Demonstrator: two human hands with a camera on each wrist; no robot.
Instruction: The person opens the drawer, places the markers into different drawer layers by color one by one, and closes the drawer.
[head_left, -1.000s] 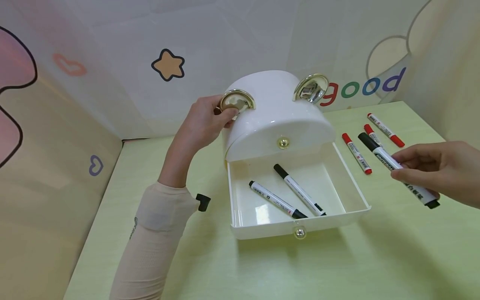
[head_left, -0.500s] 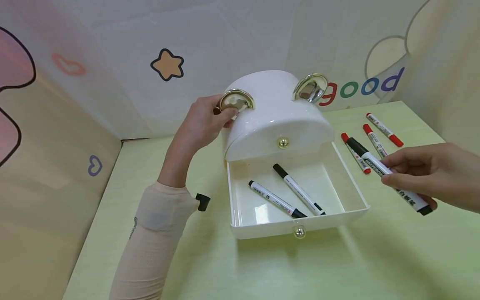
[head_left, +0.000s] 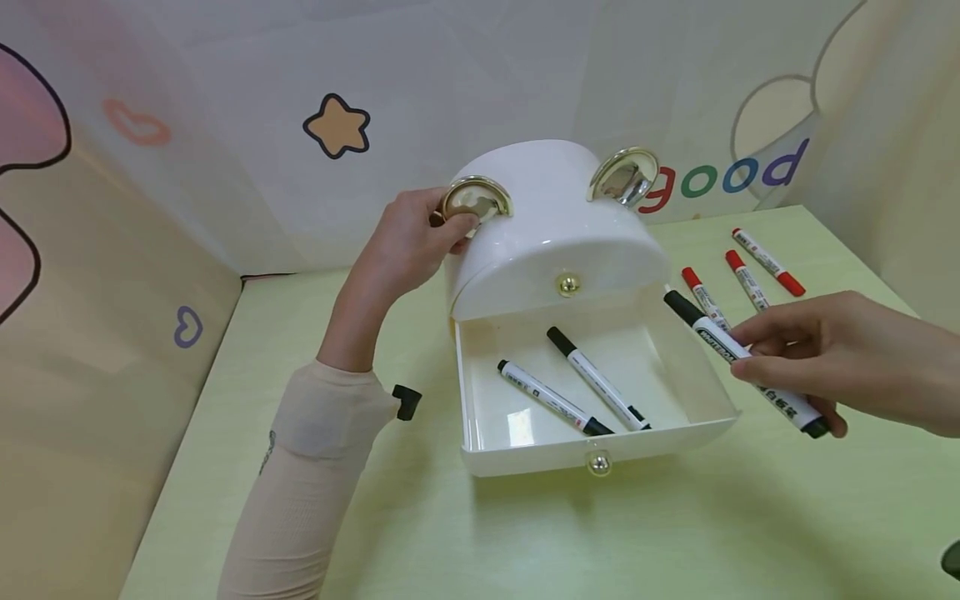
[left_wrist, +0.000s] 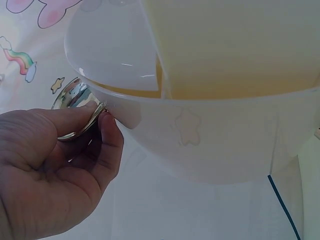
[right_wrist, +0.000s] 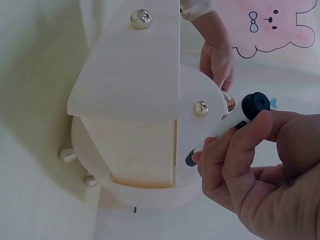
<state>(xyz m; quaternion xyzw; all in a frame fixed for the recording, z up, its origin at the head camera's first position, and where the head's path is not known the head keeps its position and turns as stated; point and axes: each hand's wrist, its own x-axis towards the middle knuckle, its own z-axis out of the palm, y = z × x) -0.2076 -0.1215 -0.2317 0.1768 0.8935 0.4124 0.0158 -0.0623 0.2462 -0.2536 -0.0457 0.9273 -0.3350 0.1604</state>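
A white rounded box (head_left: 540, 192) with gold ear-shaped pieces stands on the table, its lower drawer (head_left: 600, 454) pulled out. Two black-capped markers, one on the left (head_left: 551, 400) and one on the right (head_left: 596, 375), lie inside the drawer. My left hand (head_left: 416, 242) pinches the left gold ear (head_left: 476, 198) between thumb and fingers; the left wrist view shows this grip up close. Just right of the drawer, my right hand (head_left: 840, 358) holds a thick black-capped whiteboard marker (head_left: 716, 337) above the table, tilted with one cap toward the drawer's right wall.
Three red-capped markers lie on the table right of the box: one left (head_left: 705, 296), one middle (head_left: 746, 279), one far right (head_left: 768, 261). A printed wall (head_left: 225, 167) closes off the back. A dark object (head_left: 951, 558) shows at the lower right edge.
My right hand has carried the whiteboard marker leftward and slightly down, from above the red-capped markers to beside the drawer. My left hand keeps its hold on the ear.
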